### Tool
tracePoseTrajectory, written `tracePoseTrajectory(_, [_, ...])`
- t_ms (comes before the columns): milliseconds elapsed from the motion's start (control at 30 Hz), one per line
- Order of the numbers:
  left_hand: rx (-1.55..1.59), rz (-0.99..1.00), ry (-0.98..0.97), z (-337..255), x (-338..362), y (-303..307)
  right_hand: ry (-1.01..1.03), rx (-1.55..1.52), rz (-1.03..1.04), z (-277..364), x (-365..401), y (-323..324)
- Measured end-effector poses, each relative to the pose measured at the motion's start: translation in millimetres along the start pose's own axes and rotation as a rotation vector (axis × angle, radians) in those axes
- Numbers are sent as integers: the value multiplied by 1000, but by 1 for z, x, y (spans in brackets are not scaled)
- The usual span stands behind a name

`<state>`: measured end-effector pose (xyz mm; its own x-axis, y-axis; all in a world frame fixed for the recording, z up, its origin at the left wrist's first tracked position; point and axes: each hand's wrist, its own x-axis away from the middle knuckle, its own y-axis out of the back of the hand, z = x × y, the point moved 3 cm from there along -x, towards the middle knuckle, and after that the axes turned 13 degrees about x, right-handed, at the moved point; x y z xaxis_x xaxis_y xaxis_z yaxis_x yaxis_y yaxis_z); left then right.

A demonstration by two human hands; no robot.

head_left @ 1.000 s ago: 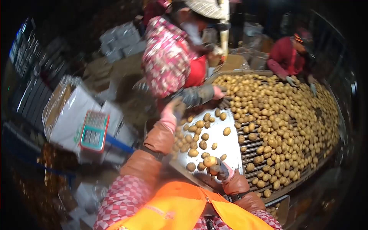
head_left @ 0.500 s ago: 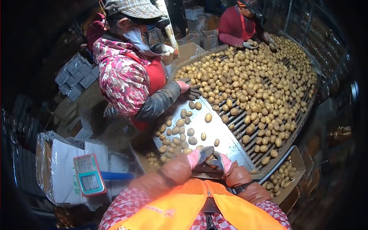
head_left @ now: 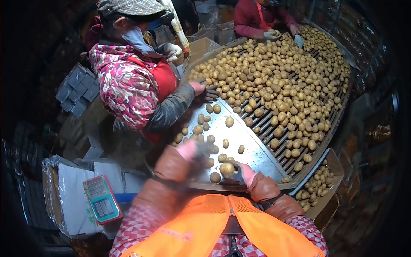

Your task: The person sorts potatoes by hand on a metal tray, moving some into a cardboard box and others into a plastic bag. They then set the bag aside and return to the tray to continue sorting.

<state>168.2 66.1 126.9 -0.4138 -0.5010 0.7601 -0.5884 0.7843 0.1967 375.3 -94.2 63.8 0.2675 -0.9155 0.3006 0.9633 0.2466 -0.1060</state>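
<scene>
My right hand [head_left: 242,174], in a dark glove with a pink cuff, is closed on a large pale potato [head_left: 227,168] above the near edge of a metal tray [head_left: 252,147]. My left hand [head_left: 198,153] is smeared by motion over the potatoes on the tray's left side, so its fingers cannot be made out. Near my right hand lie a small potato [head_left: 222,158] and a browner potato [head_left: 215,177]. Other loose potatoes [head_left: 229,122] are scattered across the tray.
A slatted sorting table [head_left: 274,139] heaped with potatoes extends beyond the tray. Two co-workers [head_left: 128,85] stand at its edge. A box of potatoes [head_left: 338,165] is at right; a digital scale [head_left: 102,199] stands at left beside cartons [head_left: 70,192].
My left hand has swung left and up, away from my right hand. A large potato now shows in my right hand. The view has shifted slightly.
</scene>
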Motion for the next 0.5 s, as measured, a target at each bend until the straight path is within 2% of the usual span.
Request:
tracePoseTrajectory(33, [330,-130,-45,3,7,40,41,101,-25,9,1,5])
tracePoseTrajectory(67, [653,-243,-122,3,12,70,-64,16,4,13,5,13])
tracePoseTrajectory(133, [854,-354,-209,0,14,77,-91,14,-4,20,11,25])
tracePoseTrajectory(167, [839,-366,-217,-1,9,57,-120,21,-26,25,11,31])
tracePoseTrajectory(200, [810,-347,-205,1,1,23,-125,-251,22,38,13,28])
tracePoseTrajectory(233, [805,-317,-195,2,-3,-11,-124,-266,29,36,10,30])
tracePoseTrajectory(300, [1014,-127,-365,23,-38,-73,-103,-8,21,30,7,41])
tracePoseTrajectory(333, [675,-91,-410,12,-35,-88,-157,-169,35,26,7,42])
tracePoseTrajectory(367, [339,-54,-449,1,-32,-103,-165,-166,37,24,8,43])
tracePoseTrajectory(400, [377,-84,-405,14,-56,-117,-75,-57,49,27,8,43])
tracePoseTrajectory(433, [9,-43,-523,26,-81,-126,17,51,66,29,8,44])
tracePoseTrajectory(500, [-29,-80,-482,2,-55,-135,75,128,90,6,-4,49])
